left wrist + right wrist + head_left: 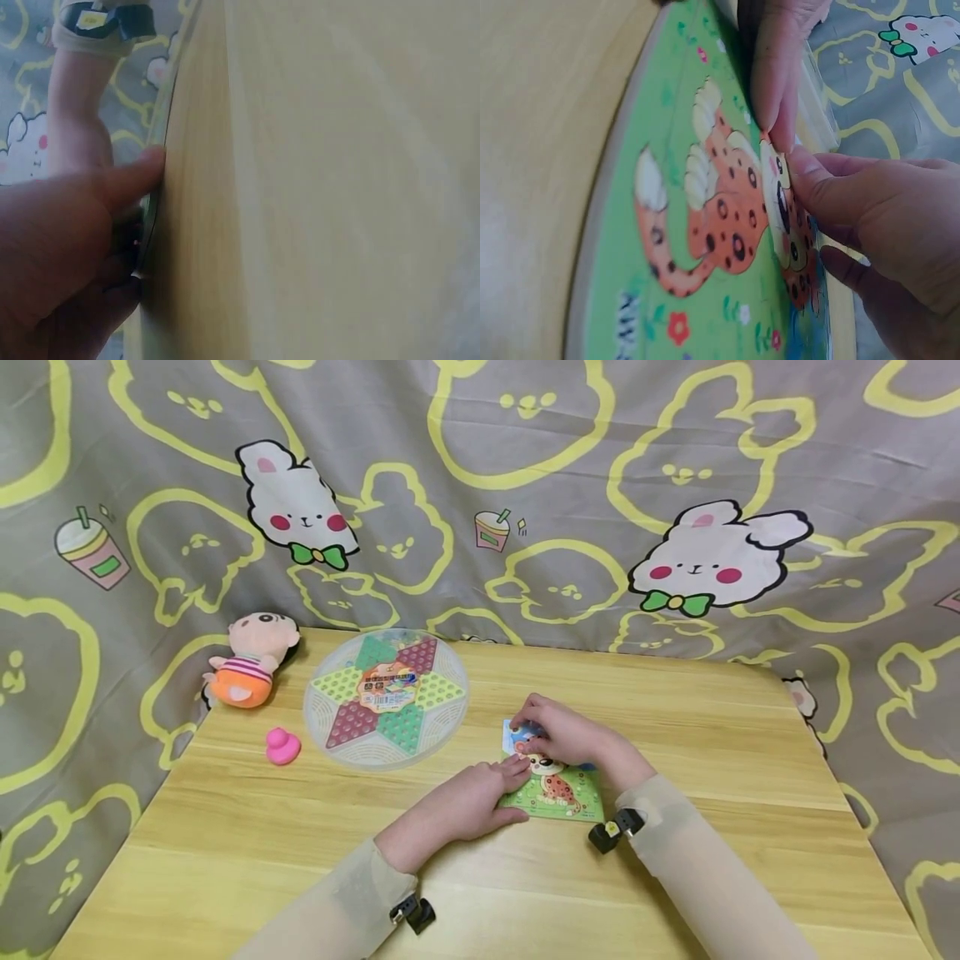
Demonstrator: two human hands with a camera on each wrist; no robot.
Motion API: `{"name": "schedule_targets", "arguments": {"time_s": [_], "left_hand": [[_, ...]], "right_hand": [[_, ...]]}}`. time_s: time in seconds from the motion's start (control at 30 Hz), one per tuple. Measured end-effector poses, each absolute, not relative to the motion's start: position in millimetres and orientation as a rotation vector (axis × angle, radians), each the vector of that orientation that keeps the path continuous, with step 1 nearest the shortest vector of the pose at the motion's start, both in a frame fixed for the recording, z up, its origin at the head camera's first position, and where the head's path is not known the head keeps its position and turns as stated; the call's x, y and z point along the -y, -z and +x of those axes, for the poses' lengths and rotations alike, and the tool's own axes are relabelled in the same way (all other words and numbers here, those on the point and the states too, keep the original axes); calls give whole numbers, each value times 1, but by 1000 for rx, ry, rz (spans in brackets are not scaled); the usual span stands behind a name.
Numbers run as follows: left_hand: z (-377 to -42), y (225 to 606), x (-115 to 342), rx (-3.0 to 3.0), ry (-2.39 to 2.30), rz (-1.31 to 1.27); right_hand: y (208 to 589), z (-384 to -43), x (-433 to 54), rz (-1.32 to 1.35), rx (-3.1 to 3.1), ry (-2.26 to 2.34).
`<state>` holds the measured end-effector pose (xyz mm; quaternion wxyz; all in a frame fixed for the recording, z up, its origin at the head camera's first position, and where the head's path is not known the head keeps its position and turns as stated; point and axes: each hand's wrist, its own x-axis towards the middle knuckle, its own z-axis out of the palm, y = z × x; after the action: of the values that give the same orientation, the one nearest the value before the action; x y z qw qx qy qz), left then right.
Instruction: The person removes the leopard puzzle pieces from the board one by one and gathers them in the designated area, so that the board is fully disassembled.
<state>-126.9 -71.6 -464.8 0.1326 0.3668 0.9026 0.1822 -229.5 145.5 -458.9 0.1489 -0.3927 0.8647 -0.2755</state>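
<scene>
Leopard board: "W-" legible (rest blurred); label on star board too small.

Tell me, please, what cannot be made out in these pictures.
Picture board: head view, the right hand covers some of its far part.
Board lettering: right wrist view, cut off by the bottom edge.
Round game label: head view, small print too tiny to read.
Left sleeve, right sleeve: head view, cut off by the bottom edge.

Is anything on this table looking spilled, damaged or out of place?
Nothing visible stands out: the plush toy, pink toy and star-patterned game board look intact. The left hand and right hand partly hide the leopard board.
</scene>
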Motion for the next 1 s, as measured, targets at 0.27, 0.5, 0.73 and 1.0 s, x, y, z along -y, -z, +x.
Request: {"name": "schedule_targets", "arguments": {"time_s": [0.27, 0.5, 0.73, 1.0], "left_hand": [[-126, 464, 70, -2626, -499, 1051], [-125, 463, 69, -2627, -461, 1055], [-125, 463, 68, -2626, -438, 1063], [-125, 461, 67, -2617, -433, 1049]], "right_hand": [[456, -231, -140, -1079, -2495, 725], [455, -230, -138, -1056, -2504, 723], [455, -226, -141, -1038, -2545, 763], [460, -225, -144, -1048, -2585, 803]]}}
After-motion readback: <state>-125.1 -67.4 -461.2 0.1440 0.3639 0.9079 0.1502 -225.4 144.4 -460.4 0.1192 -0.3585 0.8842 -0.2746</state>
